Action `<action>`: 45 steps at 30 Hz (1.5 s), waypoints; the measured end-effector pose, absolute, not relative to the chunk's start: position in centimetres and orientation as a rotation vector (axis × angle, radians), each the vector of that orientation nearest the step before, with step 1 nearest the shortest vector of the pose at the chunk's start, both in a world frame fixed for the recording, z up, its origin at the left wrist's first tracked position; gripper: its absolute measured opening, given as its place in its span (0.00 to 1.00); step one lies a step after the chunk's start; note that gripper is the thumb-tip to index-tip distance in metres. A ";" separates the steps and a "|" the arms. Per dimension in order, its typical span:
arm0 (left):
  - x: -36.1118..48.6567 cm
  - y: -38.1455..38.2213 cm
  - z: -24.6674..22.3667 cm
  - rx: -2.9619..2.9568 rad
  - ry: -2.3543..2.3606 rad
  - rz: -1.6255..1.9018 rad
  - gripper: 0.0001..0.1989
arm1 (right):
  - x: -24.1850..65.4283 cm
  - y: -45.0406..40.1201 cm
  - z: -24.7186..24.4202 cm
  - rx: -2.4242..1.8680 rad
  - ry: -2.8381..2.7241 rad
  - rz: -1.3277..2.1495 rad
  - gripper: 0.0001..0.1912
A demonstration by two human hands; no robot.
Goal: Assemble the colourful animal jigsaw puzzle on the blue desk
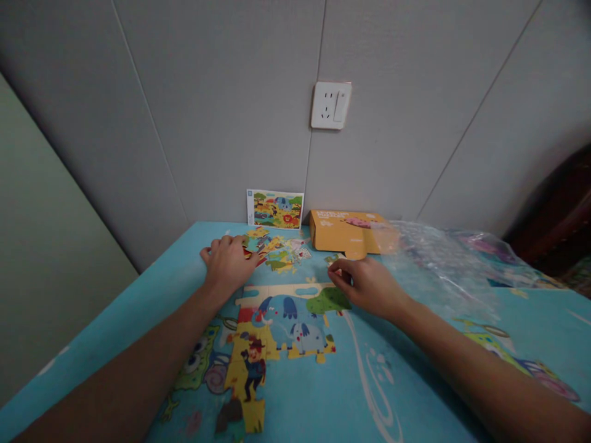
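Note:
A partly joined jigsaw puzzle [286, 326] lies on the blue cloth, showing two elephants, a green bush and a figure in a hat. My left hand [228, 264] rests at the left side of a heap of loose puzzle pieces [281, 255], fingers spread and curved. Red and yellow pieces show between its thumb and forefinger; I cannot tell whether it grips any. Just above the puzzle's upper right corner is my right hand [364, 284], its thumb and fingers pinched together. Whatever may be between those fingertips is hidden.
Against the grey wall leans a picture card [276, 209] of animals. Beside it lies an orange box [341, 232], with crumpled clear plastic [429, 258] to its right. A wall socket [331, 106] sits above. The cartoon-printed tablecloth [323, 400] covers the table.

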State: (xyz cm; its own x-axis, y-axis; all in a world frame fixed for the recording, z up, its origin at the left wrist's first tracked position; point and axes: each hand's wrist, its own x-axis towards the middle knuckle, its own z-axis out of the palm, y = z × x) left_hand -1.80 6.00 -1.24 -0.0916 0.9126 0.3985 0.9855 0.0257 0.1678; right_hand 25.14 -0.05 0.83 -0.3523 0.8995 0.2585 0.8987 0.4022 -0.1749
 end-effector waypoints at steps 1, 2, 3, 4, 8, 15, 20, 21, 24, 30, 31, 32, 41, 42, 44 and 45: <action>-1.8 6.0 -1.2 -1.983 -2.114 -0.608 0.24 | 25.1 -0.1 0.9 -1.568 -2.359 -0.004 0.11; -1.8 6.0 -1.1 -1.979 -2.113 -0.616 0.23 | 25.1 -0.1 0.9 -1.573 -2.361 -0.013 0.11; -1.7 5.9 -1.1 -1.975 -2.109 -0.625 0.23 | 25.0 -0.1 1.0 -1.580 -2.357 -0.021 0.11; -1.7 5.9 -1.1 -1.969 -2.101 -0.634 0.22 | 25.0 -0.1 1.0 -1.586 -2.353 -0.026 0.11; -1.3 5.7 -1.0 -1.951 -2.017 -0.702 0.21 | 25.1 -0.2 1.1 -1.591 -2.348 -0.037 0.11; -1.1 5.1 -0.7 -2.132 -1.676 -1.081 0.20 | 25.0 -0.3 1.0 -1.583 -2.280 0.041 0.12; -0.6 3.8 -0.3 -2.540 -1.118 -1.265 0.24 | 24.4 -0.6 0.7 -1.493 -2.136 0.272 0.18; -0.4 3.5 -0.3 -2.617 -1.030 -1.259 0.26 | 24.3 -0.6 0.6 -1.459 -2.117 0.333 0.19; -0.1 2.7 -0.3 -2.805 -0.872 -1.179 0.31 | 23.9 -0.8 0.4 -1.359 -2.082 0.484 0.21; -0.2 2.6 -0.5 -2.888 -0.859 -1.077 0.33 | 23.6 -1.0 -0.3 -1.307 -1.993 0.604 0.16; -0.2 2.7 -0.5 -2.895 -0.850 -1.059 0.34 | 23.6 -1.0 -0.3 -1.300 -1.991 0.610 0.16; -0.2 2.7 -0.5 -2.907 -0.840 -1.035 0.34 | 23.5 -1.0 -0.3 -1.293 -1.990 0.617 0.16; 0.5 2.4 -1.1 -3.006 -0.862 -0.821 0.40 | 22.6 -1.8 0.0 -1.206 -2.155 0.614 0.14; 0.5 2.4 -1.2 -3.004 -0.886 -0.832 0.39 | 22.5 -1.9 0.0 -1.188 -2.175 0.616 0.13; 0.4 2.5 -1.3 -2.990 -0.971 -0.880 0.39 | 22.5 -1.9 -0.1 -1.172 -2.190 0.629 0.12; 0.3 2.6 -1.3 -2.980 -1.011 -0.910 0.37 | 22.5 -1.9 -0.1 -1.178 -2.183 0.636 0.12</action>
